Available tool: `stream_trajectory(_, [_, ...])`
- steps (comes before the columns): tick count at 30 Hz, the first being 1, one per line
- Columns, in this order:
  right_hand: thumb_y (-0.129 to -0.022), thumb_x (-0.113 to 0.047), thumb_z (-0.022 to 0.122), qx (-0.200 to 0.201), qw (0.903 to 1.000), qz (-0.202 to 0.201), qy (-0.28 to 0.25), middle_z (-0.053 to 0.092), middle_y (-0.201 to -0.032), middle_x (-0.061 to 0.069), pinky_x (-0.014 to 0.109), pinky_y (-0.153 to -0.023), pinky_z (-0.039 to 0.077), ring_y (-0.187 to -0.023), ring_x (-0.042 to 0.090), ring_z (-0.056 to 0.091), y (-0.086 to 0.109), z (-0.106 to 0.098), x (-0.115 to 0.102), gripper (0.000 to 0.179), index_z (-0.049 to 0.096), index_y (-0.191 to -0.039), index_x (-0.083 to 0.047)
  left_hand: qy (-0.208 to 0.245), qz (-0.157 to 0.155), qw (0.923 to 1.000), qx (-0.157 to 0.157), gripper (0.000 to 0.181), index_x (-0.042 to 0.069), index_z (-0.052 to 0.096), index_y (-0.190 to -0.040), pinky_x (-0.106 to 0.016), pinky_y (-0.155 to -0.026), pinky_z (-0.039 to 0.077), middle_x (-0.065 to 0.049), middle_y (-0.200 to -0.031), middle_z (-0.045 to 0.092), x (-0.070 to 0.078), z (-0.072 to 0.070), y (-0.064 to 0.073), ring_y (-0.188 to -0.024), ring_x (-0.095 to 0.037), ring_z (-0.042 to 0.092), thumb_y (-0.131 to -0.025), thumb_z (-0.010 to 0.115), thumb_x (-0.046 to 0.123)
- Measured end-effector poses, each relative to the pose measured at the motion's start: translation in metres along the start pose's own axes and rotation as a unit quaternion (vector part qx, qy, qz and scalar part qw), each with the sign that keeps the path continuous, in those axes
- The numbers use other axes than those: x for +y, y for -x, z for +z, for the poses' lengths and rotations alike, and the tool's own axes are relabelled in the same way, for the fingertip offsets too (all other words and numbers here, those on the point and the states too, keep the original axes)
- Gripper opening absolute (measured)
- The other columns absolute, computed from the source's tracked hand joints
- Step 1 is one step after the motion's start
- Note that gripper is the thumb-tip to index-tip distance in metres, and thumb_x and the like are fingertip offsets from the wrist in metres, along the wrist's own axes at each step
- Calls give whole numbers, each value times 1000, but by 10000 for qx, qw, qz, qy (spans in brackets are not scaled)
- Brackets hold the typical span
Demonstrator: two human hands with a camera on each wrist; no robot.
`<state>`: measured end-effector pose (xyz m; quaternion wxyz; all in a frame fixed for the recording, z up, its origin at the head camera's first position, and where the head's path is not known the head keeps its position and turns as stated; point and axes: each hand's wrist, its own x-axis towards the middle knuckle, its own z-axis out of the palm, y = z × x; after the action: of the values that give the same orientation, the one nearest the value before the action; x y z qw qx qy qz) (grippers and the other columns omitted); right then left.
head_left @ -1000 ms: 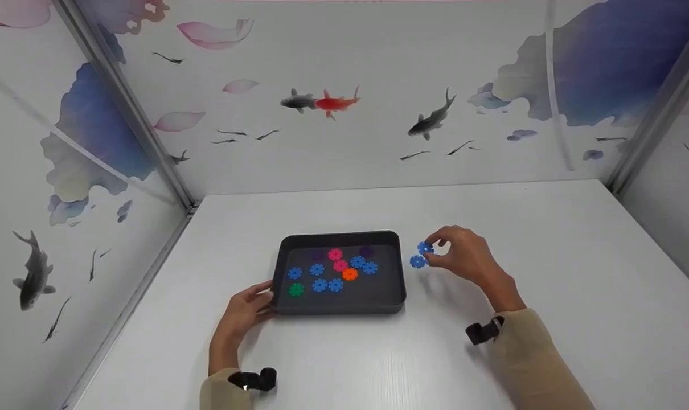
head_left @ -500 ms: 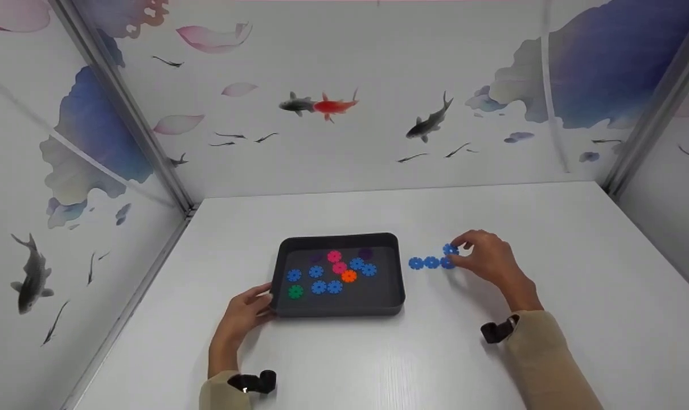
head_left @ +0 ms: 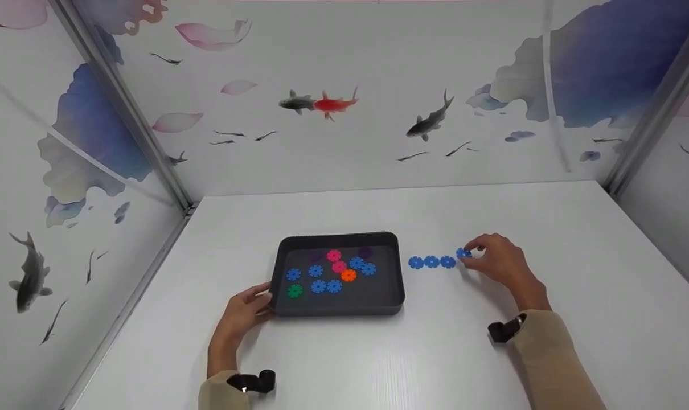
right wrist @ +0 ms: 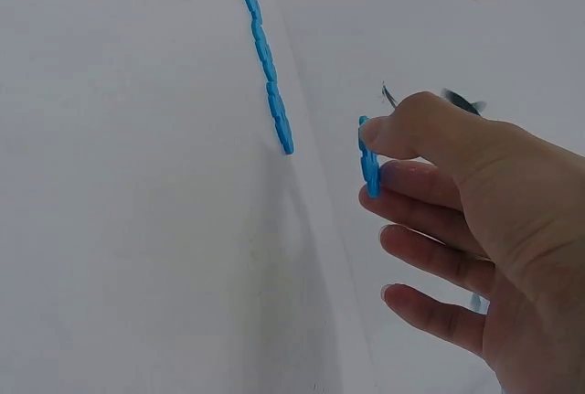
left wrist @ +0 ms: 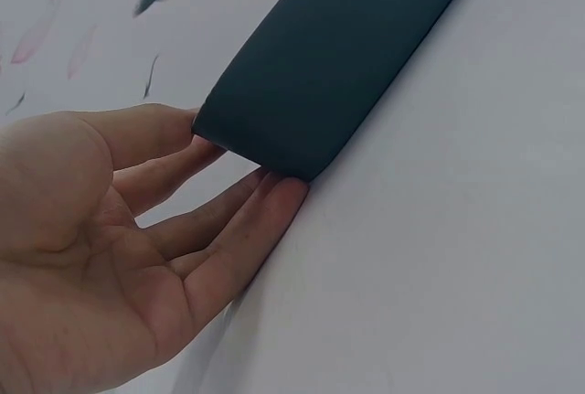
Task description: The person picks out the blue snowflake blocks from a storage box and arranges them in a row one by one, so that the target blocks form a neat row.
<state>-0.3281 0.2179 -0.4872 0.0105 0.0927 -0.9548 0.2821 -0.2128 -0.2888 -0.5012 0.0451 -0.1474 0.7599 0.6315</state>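
Observation:
My left hand (head_left: 243,312) grips the left side of a dark grey tray (head_left: 339,311); in the left wrist view the thumb is at the tray's rim and fingertips are at its lower edge. Between thumb and fingers my right hand (head_left: 499,261) pinches a blue notched plastic disc (head_left: 463,254), seen nearly edge-on in the right wrist view. Three like discs lie in a straight row on the table, right of the tray; the middle blue disc (head_left: 431,262) has one on each side. The held disc is just past the row's right end, raised above the tabletop.
Inside the tray lie several blue discs, a green disc (head_left: 294,291), an orange disc (head_left: 349,275), pink discs (head_left: 334,255) and dark purple ones (head_left: 365,252). The white table (head_left: 344,359) is bounded by walls painted with fish.
My right hand has carried the blue disc rightward, from above the row's left part to beyond its right end, uncovering the rest of the row. My left hand keeps its place on the tray.

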Motion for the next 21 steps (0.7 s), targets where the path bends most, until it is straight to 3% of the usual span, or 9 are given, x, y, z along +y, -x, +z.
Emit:
stream_trajectory(7, [-90, -29, 72, -271, 9989, 289, -236, 64, -122, 25, 56, -94, 54, -110, 40, 59, 3, 6, 6, 36, 72, -117, -5, -5, -20, 10000, 40, 42, 4, 54, -143, -42, -103, 56, -24, -138, 59, -3, 0, 1, -120, -30, 64, -102, 56, 12])
stream_trajectory(13, [-90, -26, 71, -448, 9980, 332, -292, 64, -123, 23, 58, -102, 51, -113, 40, 58, 1, 9, 10, 36, 71, -117, -3, -34, -12, 10000, 20, 42, 5, 54, -143, -43, -105, 55, -24, -140, 58, -2, -1, 0, -124, -33, 62, -102, 56, 13])
stream_trajectory(21, [-90, -24, 72, -535, 9976, 277, -334, 64, -121, 21, 58, -101, 51, -111, 38, 58, 1, 9, 10, 33, 72, -114, -1, -44, -17, 10000, -13, 41, 5, 54, -143, -44, -104, 55, -25, -140, 58, -1, 0, -1, -125, -34, 62, -102, 56, 12])
